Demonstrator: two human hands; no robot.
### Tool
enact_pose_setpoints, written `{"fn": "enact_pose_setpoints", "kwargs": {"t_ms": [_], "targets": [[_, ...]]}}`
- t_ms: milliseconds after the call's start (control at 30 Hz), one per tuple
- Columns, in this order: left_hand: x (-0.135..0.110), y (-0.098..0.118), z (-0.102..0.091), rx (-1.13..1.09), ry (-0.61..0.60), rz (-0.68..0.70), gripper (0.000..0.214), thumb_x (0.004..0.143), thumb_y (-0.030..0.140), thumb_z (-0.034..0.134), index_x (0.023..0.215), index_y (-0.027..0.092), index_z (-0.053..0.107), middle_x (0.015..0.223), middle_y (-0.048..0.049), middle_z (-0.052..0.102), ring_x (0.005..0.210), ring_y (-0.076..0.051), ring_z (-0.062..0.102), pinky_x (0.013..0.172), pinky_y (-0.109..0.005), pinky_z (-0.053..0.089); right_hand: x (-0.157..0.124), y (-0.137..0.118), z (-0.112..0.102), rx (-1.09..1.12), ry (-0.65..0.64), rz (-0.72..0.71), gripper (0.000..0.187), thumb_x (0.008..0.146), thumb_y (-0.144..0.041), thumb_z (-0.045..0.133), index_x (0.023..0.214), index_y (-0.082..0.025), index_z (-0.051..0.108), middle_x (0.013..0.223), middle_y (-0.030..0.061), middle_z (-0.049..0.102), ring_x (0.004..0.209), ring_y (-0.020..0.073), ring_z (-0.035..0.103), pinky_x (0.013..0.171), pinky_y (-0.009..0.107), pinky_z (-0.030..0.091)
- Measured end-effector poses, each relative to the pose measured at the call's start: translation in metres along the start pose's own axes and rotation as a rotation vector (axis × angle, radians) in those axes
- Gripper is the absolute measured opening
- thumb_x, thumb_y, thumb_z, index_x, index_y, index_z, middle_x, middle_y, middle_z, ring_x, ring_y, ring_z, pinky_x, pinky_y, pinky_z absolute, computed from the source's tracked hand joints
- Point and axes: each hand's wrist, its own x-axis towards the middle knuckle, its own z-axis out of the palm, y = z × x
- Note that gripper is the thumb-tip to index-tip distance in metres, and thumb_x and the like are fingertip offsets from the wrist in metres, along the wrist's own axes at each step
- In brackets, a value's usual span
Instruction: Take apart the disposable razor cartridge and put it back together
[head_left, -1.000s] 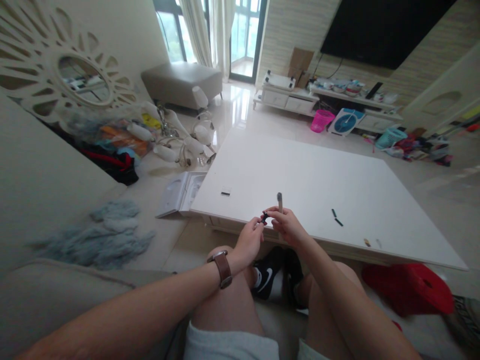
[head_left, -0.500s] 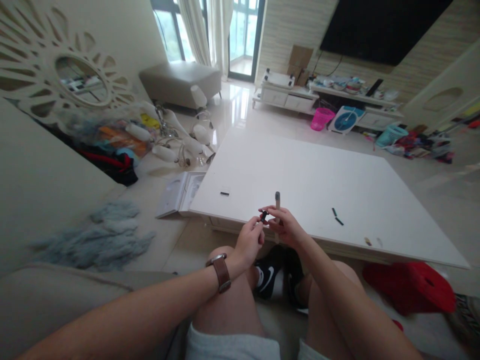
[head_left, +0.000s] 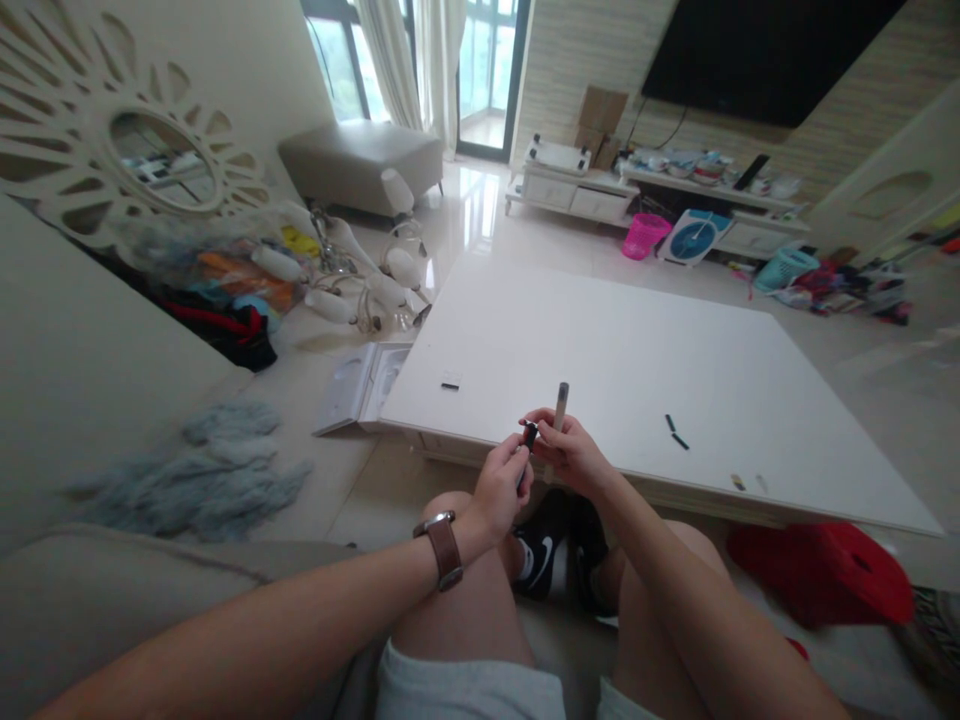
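My left hand [head_left: 501, 488], with a brown wristwatch on the wrist, pinches a small black piece [head_left: 529, 436] at its fingertips. My right hand [head_left: 574, 452] is closed around a slim pale stick-like object [head_left: 559, 404] that points up and away. Both hands meet just in front of the near edge of the white low table [head_left: 600, 350], above my knees. Two small black pieces [head_left: 673, 432] lie on the table to the right of my hands, and another small black item [head_left: 451, 386] lies to the left.
A chandelier with white glass shades [head_left: 360, 275] and an open white case [head_left: 360, 385] lie on the floor left of the table. A red object [head_left: 821, 570] sits at the right. A pink basket [head_left: 645, 238], a small fan [head_left: 691, 240] and a TV cabinet stand beyond.
The stick in my right hand has tilted slightly to the right. My left hand has turned the black piece more upright and drawn a little closer.
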Motion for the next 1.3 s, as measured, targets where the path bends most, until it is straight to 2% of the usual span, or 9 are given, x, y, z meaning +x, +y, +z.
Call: {"fn": "enact_pose_setpoints", "kwargs": {"t_ms": [100,233,400,500,733,867,933,1133,1300], "targets": [[-0.002,0.003,0.001,-0.001,-0.005,-0.001,0.029,0.083,0.048,0.054,0.089,0.02,0.048,0.049,0.0104,0.039,0.034,-0.005,0.026,0.034,-0.017,0.018,-0.001,-0.001,0.0,0.01,-0.018,-0.005,0.036,0.069,-0.044,0.085,0.089,-0.018,0.071,0.071,0.0005,0.06,0.048,0.0049,0.036,0.046,0.02,0.026],[-0.005,0.007,0.002,0.0,-0.006,-0.006,0.03,0.084,0.048,0.055,0.088,0.02,0.047,0.05,0.01,0.039,0.036,-0.005,0.026,0.036,-0.018,0.018,-0.002,-0.003,0.002,-0.006,-0.031,0.001,0.037,0.071,-0.047,0.082,0.09,-0.017,0.072,0.052,-0.0065,0.041,0.044,0.0049,0.021,0.044,0.021,0.018],[-0.005,0.005,0.002,-0.043,-0.031,-0.004,0.034,0.082,0.052,0.059,0.085,0.02,0.046,0.051,0.0098,0.04,0.036,-0.005,0.026,0.035,-0.018,0.017,-0.004,-0.005,0.001,0.017,-0.082,-0.015,0.036,0.074,-0.042,0.075,0.1,-0.017,0.073,0.054,-0.006,0.043,0.043,0.0041,0.016,0.045,0.021,0.013],[-0.004,0.003,0.001,-0.079,-0.047,-0.012,0.035,0.08,0.052,0.06,0.087,0.021,0.046,0.048,0.011,0.037,0.035,-0.005,0.024,0.034,-0.018,0.014,-0.003,-0.004,0.0,0.024,-0.116,-0.015,0.035,0.075,-0.038,0.074,0.101,-0.016,0.072,0.05,-0.0084,0.037,0.043,0.0038,0.015,0.045,0.02,0.014],[-0.005,0.004,0.001,-0.03,-0.072,-0.008,0.032,0.084,0.052,0.053,0.088,0.02,0.046,0.047,0.0106,0.036,0.036,-0.006,0.024,0.037,-0.02,0.016,-0.001,0.0,0.003,-0.003,-0.032,-0.006,0.032,0.069,-0.037,0.082,0.09,-0.017,0.066,0.067,-0.0023,0.057,0.046,0.0046,0.036,0.046,0.02,0.027],[-0.002,0.002,0.0,0.116,0.011,0.023,0.034,0.083,0.051,0.056,0.077,0.019,0.048,0.052,0.0073,0.041,0.042,-0.006,0.032,0.041,-0.02,0.021,0.0,0.004,0.002,-0.075,0.045,-0.04,0.033,0.067,-0.035,0.084,0.083,-0.018,0.061,0.066,-0.0033,0.054,0.052,0.0075,0.045,0.047,0.019,0.033],[0.0,-0.001,0.0,0.143,0.033,0.03,0.035,0.081,0.052,0.059,0.076,0.019,0.049,0.053,0.0077,0.04,0.044,-0.006,0.031,0.042,-0.02,0.021,0.0,0.005,0.003,-0.08,0.067,-0.033,0.034,0.067,-0.036,0.084,0.08,-0.018,0.059,0.062,-0.0046,0.051,0.051,0.0072,0.044,0.047,0.019,0.034],[0.0,-0.005,0.0,0.108,0.016,-0.004,0.039,0.083,0.057,0.056,0.075,0.019,0.049,0.048,0.011,0.03,0.04,-0.005,0.024,0.04,-0.02,0.017,0.005,0.004,0.007,0.0,0.083,0.018,0.03,0.071,-0.04,0.077,0.074,-0.017,0.058,0.054,-0.0074,0.042,0.039,0.0027,0.02,0.036,0.019,0.014],[-0.002,-0.003,0.001,0.08,0.008,-0.009,0.051,0.077,0.067,0.061,0.071,0.02,0.045,0.049,0.0109,0.031,0.04,-0.004,0.024,0.04,-0.021,0.017,0.007,0.005,0.006,-0.004,0.069,0.014,0.026,0.069,-0.035,0.076,0.075,-0.015,0.062,0.048,-0.009,0.037,0.037,0.0019,0.018,0.036,0.018,0.009]]}}
